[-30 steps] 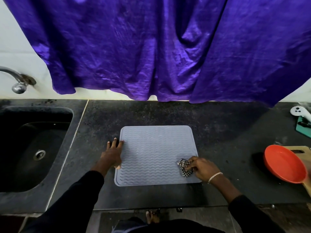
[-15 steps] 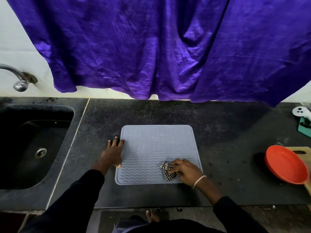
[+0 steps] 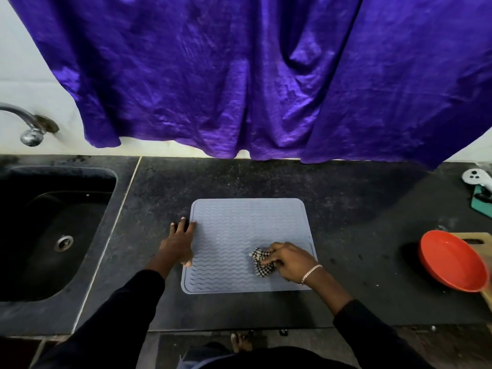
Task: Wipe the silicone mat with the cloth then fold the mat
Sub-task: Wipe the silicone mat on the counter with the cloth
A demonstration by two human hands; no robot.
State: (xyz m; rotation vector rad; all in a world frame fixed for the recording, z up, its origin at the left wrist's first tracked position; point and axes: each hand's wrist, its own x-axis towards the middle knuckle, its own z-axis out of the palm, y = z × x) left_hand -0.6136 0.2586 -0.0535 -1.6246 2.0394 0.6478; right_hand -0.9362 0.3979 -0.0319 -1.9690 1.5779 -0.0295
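Observation:
A grey silicone mat [image 3: 239, 230] with wavy ridges lies flat on the dark counter [image 3: 346, 209]. My left hand [image 3: 179, 242] rests flat at the mat's left edge, fingers straight, thumb on the mat. My right hand [image 3: 290, 261] grips a bunched black-and-white checked cloth [image 3: 261, 262] and presses it onto the mat's near right part. A bracelet circles my right wrist.
A dark sink [image 3: 53, 230] with a tap [image 3: 29, 126] lies to the left. A purple curtain [image 3: 266, 75] hangs over the counter's back. At the right stand an orange bowl [image 3: 452, 262] on a wooden board [image 3: 476, 239], a white controller [image 3: 476, 178] and a green item [image 3: 482, 203].
My right hand slid the cloth from the mat's right edge leftward, then a little back to the right. My left hand stayed at the left edge.

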